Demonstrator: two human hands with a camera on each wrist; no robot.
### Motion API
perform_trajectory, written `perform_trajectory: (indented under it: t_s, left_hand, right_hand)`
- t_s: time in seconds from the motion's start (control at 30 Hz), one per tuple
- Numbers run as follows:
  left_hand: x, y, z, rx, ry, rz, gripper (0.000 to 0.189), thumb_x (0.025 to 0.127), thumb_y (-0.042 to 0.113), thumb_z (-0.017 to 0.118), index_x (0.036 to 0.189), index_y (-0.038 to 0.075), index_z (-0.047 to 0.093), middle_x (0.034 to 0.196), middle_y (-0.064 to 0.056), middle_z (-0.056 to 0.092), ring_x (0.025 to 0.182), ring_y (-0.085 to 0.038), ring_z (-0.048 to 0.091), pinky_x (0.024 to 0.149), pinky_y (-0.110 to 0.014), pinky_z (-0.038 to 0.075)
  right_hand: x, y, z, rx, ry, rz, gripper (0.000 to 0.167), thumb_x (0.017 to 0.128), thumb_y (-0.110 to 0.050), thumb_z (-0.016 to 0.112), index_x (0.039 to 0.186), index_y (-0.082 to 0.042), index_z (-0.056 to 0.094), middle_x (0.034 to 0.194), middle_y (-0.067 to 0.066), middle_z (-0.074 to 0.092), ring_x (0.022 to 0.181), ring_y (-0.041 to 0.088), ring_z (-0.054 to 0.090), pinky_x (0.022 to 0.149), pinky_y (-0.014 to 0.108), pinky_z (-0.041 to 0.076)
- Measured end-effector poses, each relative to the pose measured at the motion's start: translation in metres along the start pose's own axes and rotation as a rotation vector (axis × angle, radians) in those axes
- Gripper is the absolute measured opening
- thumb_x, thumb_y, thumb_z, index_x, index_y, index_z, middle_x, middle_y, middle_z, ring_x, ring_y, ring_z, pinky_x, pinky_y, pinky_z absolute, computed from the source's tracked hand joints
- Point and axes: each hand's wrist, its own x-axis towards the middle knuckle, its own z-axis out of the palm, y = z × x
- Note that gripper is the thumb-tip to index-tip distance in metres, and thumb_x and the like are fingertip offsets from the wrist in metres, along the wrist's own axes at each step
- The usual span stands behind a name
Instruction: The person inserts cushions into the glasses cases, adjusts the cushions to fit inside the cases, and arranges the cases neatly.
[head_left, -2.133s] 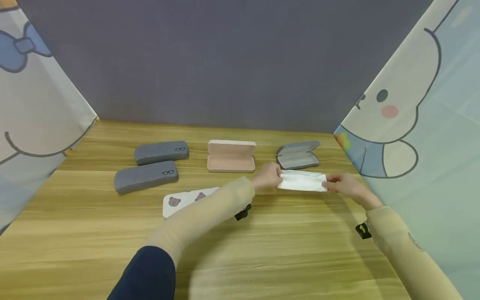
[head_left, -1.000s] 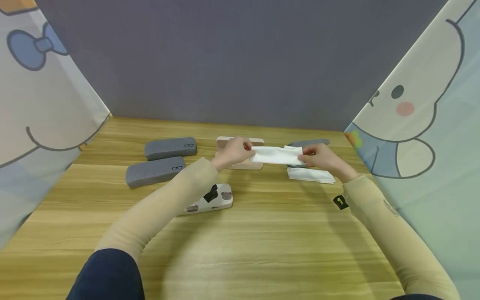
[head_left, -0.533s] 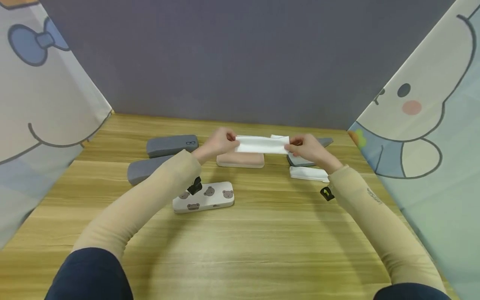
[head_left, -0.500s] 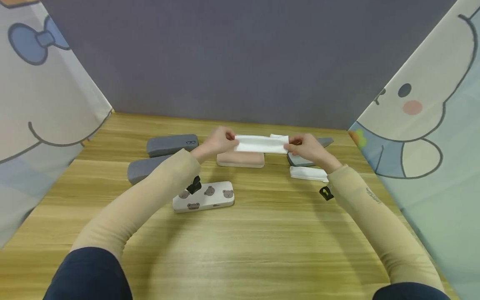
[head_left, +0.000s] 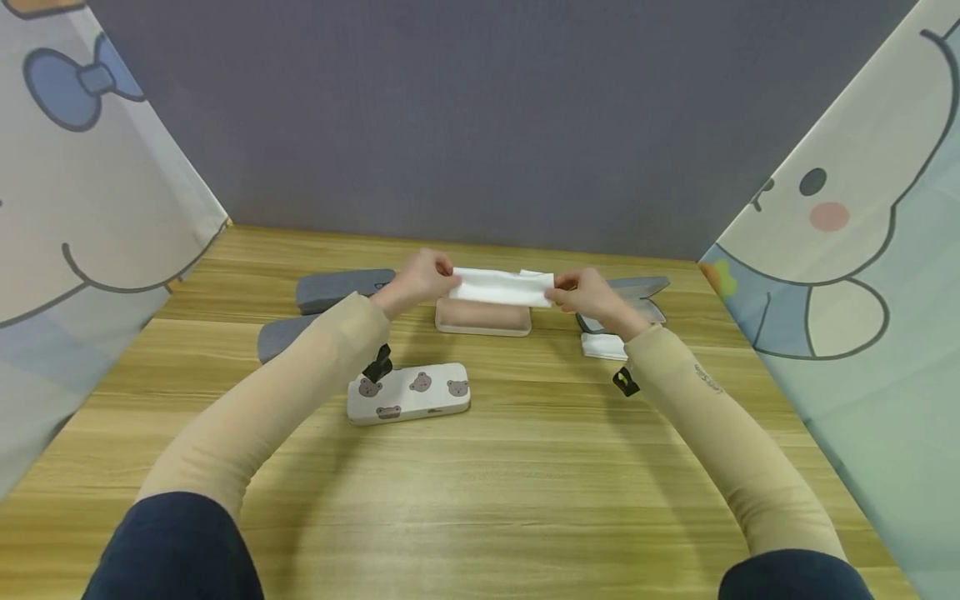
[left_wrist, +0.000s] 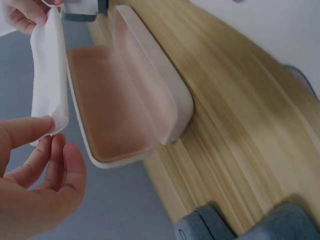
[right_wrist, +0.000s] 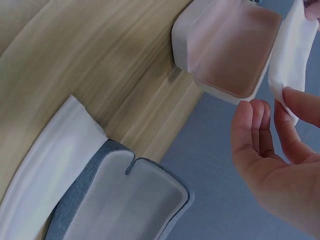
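Note:
Between my two hands a folded white cloth (head_left: 498,287) is stretched lengthwise. My left hand (head_left: 422,282) pinches its left end between thumb and forefinger, with the other fingers loosely bent in the left wrist view. At the right end, my right hand (head_left: 588,298) pinches the cloth (right_wrist: 295,55) the same way. The cloth is held above an open glasses case (head_left: 483,318) with a pinkish lining, and covers part of it in the head view. Both wrist views show this case (left_wrist: 110,100) with nothing inside and its lid raised.
An open grey glasses case (head_left: 641,292) stands right, partly behind my right hand. In front of it lies another folded white cloth (head_left: 602,346). A closed white bear-print case (head_left: 408,394) sits nearer. Two closed grey cases (head_left: 330,287) lie left, partly behind my left arm.
Both hands have lifted a white cloth from in front of the grey open case and carried it left over the pink-lined case. A second cloth now shows where they were.

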Motion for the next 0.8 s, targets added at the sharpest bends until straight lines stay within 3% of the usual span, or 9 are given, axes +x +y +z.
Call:
perform_trajectory:
  t_s: [0.1, 0.27, 0.37, 0.47, 0.63, 0.8]
  left_hand:
    - [0.002, -0.004, -0.001, -0.021, 0.014, -0.009, 0.016, 0.093, 0.014, 0.059, 0.081, 0.006, 0.053, 0.089, -0.007, 0.051, 0.078, -0.018, 0.044, 0.065, -0.028, 0.039]
    - [0.006, -0.012, 0.001, -0.038, 0.018, -0.038, 0.038, 0.092, 0.013, 0.060, 0.063, 0.011, 0.036, 0.061, 0.002, 0.028, 0.056, -0.012, 0.026, 0.053, -0.026, 0.025]
    - [0.010, -0.018, 0.004, -0.046, 0.000, -0.072, 0.047, 0.091, 0.012, 0.060, 0.057, 0.012, 0.029, 0.052, 0.005, 0.018, 0.049, -0.010, 0.017, 0.050, -0.025, 0.020]
    - [0.014, -0.024, 0.008, -0.043, -0.014, -0.116, 0.049, 0.092, 0.011, 0.060, 0.053, 0.013, 0.029, 0.049, 0.006, 0.018, 0.047, -0.010, 0.016, 0.048, -0.025, 0.020]
    - [0.018, -0.031, 0.012, -0.036, -0.031, -0.141, 0.050, 0.091, 0.009, 0.059, 0.051, 0.013, 0.030, 0.048, 0.005, 0.020, 0.047, -0.010, 0.016, 0.049, -0.025, 0.020]
    - [0.020, -0.035, 0.017, -0.032, -0.046, -0.152, 0.048, 0.088, 0.005, 0.060, 0.050, 0.013, 0.032, 0.046, 0.006, 0.023, 0.045, -0.008, 0.019, 0.049, -0.023, 0.022]
  right_hand:
    - [0.005, -0.001, 0.004, 0.009, -0.002, -0.005, 0.032, 0.097, -0.017, 0.055, 0.121, 0.004, 0.055, 0.116, 0.018, 0.056, 0.114, 0.037, 0.053, 0.101, 0.050, 0.047]
    - [0.009, -0.003, 0.013, -0.020, -0.010, -0.028, 0.021, 0.098, -0.016, 0.054, 0.106, 0.004, 0.059, 0.105, 0.017, 0.059, 0.107, 0.040, 0.054, 0.095, 0.052, 0.049]
    - [0.010, -0.002, 0.019, -0.048, -0.025, -0.024, 0.022, 0.098, -0.017, 0.054, 0.107, 0.003, 0.059, 0.104, 0.016, 0.059, 0.103, 0.039, 0.055, 0.092, 0.051, 0.050]
    - [0.012, 0.001, 0.025, -0.048, -0.040, -0.016, 0.023, 0.098, -0.017, 0.055, 0.107, 0.003, 0.060, 0.098, 0.012, 0.058, 0.095, 0.034, 0.056, 0.090, 0.049, 0.050]
    - [0.019, 0.005, 0.031, -0.018, -0.049, -0.014, 0.020, 0.097, -0.014, 0.056, 0.082, -0.001, 0.054, 0.078, 0.007, 0.052, 0.074, 0.022, 0.048, 0.082, 0.046, 0.049]
    - [0.023, 0.009, 0.036, -0.001, -0.048, 0.007, 0.025, 0.096, -0.012, 0.056, 0.074, -0.007, 0.046, 0.074, 0.004, 0.048, 0.068, 0.015, 0.045, 0.074, 0.038, 0.048]
